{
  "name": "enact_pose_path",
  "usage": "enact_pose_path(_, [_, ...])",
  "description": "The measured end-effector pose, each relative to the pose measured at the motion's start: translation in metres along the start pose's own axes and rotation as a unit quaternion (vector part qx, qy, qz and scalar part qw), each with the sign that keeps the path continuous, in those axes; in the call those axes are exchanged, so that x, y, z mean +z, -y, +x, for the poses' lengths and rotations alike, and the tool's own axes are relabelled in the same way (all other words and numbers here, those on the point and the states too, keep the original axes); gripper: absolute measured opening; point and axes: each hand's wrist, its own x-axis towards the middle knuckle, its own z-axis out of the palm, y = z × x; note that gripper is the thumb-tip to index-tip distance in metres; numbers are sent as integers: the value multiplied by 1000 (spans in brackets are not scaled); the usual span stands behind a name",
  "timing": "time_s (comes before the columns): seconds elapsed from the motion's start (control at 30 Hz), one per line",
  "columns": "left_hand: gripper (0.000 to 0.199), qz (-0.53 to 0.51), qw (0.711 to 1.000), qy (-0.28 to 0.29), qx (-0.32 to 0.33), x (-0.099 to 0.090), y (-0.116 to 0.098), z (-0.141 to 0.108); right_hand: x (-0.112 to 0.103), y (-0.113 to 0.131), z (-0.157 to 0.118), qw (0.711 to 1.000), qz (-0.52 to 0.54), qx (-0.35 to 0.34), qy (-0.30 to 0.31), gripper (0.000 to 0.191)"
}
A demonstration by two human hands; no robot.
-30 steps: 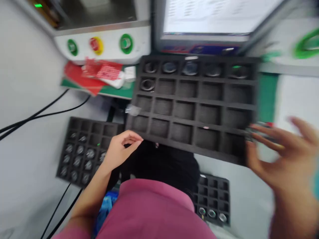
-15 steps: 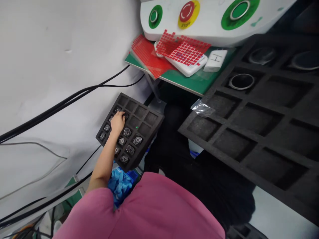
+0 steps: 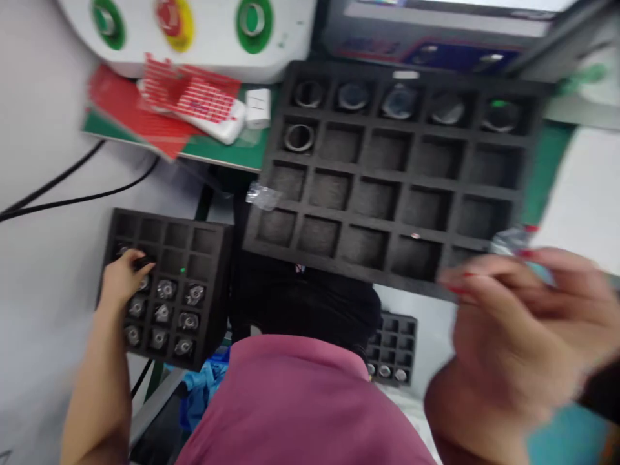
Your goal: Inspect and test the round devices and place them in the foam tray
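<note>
At the left, my left hand [image 3: 122, 278] reaches over a black foam tray [image 3: 223, 278] of small wrapped, watch-like pieces. Its fingers close around a dark watch-like piece [image 3: 143, 262] at one compartment; whether the piece is lifted clear, I cannot tell. Blurred at the right, my right hand [image 3: 527, 323] has its fingers pinched near the corner of a larger foam tray [image 3: 334, 265]. What they hold, if anything, cannot be made out. A scrap of clear film [image 3: 508, 240] shows beside these fingers. Round dark watch-like pieces [image 3: 299, 137] sit in the larger tray's back row and left column.
Red grid film [image 3: 208, 97], a white device [image 3: 232, 126] and a white block [image 3: 258, 108] lie on the green bench [image 3: 227, 152]. Behind is a panel with green buttons [image 3: 252, 19] and a red stop button [image 3: 168, 16]. Another compartment tray [image 3: 392, 345] sits lower down.
The view has swung right, bringing in the whole larger tray, the machine behind it and my right hand. My left hand stays at the small-piece tray.
</note>
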Motion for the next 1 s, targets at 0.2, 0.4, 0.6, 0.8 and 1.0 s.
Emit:
enact_pose_path(0.2, [28,-271,945,-157,-91,-1,-71,-42,16,0,-5,993,90,31,73,31])
enact_pose_path(0.4, [22,-596,764,236,71,37,-207,-123,32,2,-20,973,172,79,128,25])
enact_pose_path(0.6, [43,-666,571,476,62,35,-272,-143,39,8,-34,973,174,98,115,28])
enact_pose_path(0.8, [39,-652,598,464,42,33,-280,-157,40,5,-40,965,186,115,143,26])
enact_pose_path(1.0, [37,-618,637,451,87,29,-279,-167,41,4,-46,965,176,126,146,29])
